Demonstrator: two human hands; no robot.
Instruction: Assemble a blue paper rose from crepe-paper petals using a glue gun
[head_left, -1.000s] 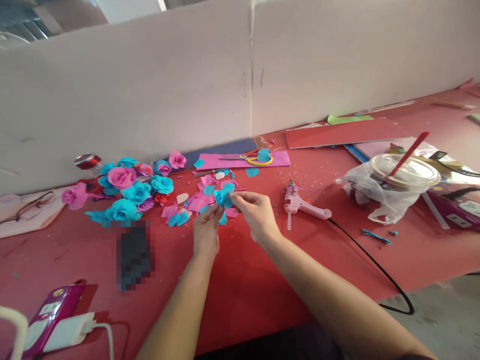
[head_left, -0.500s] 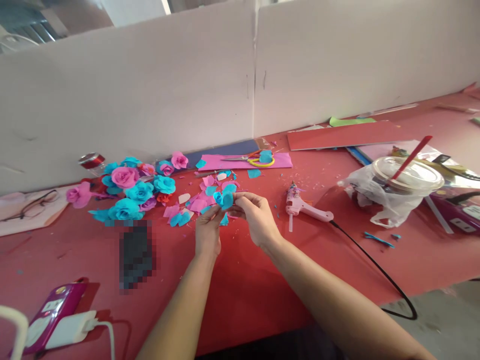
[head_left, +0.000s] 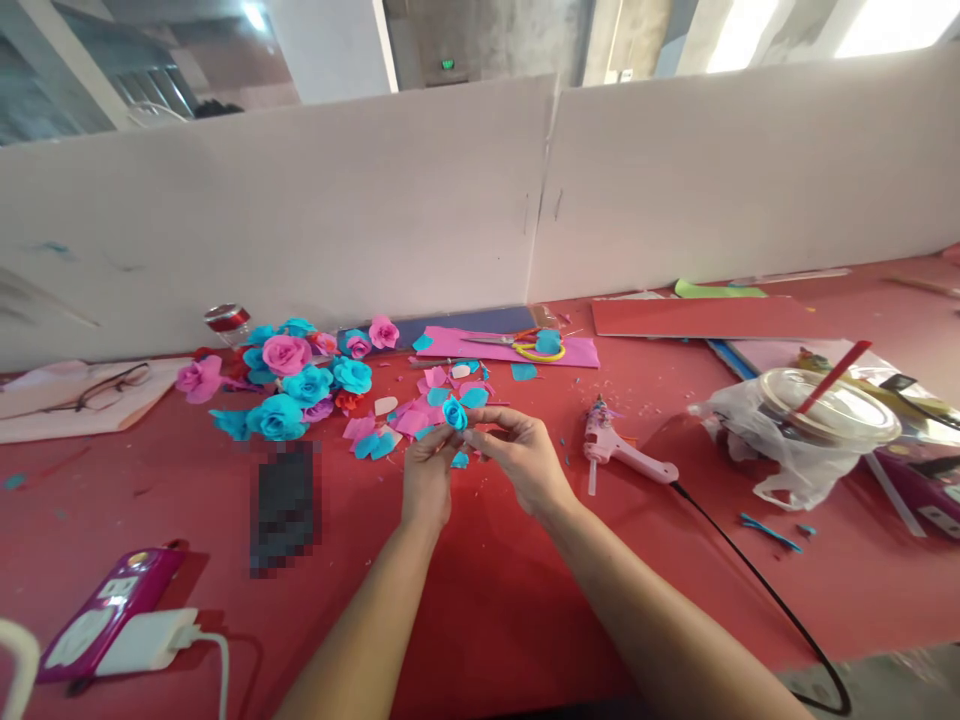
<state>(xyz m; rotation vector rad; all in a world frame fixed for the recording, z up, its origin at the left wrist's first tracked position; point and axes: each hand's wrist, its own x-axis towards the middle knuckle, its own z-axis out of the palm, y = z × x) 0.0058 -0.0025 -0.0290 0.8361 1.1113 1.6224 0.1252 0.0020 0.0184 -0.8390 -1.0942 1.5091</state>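
A small blue paper flower (head_left: pixel 454 412) is held up over the red table between my two hands. My left hand (head_left: pixel 429 470) pinches it from below, its fingers closed at the flower's base. The fingers of my right hand (head_left: pixel 525 455) are closed on the flower's right edge. Just behind and left of my hands lie loose pink petals (head_left: pixel 415 416) and blue petals (head_left: pixel 373 446). Finished paper flowers (head_left: pixel 286 385) in blue, pink and purple are heaped farther left. Scissors (head_left: pixel 525 347) with yellow and red handles rest on a folded pink sheet (head_left: pixel 585 350).
A pink glue gun (head_left: pixel 622 450) with a black cord lies to the right. Beyond it are a lidded cup (head_left: pixel 829 400) in a plastic bag, and a red board (head_left: pixel 675 317). At left are glasses (head_left: pixel 101 390), a purple power strip (head_left: pixel 124 600) and a blurred-out dark object (head_left: pixel 285 505).
The view has tilted up and shifted left, showing more beyond the white partition. My right fingers have moved closer round the blue flower, which now faces upward more.
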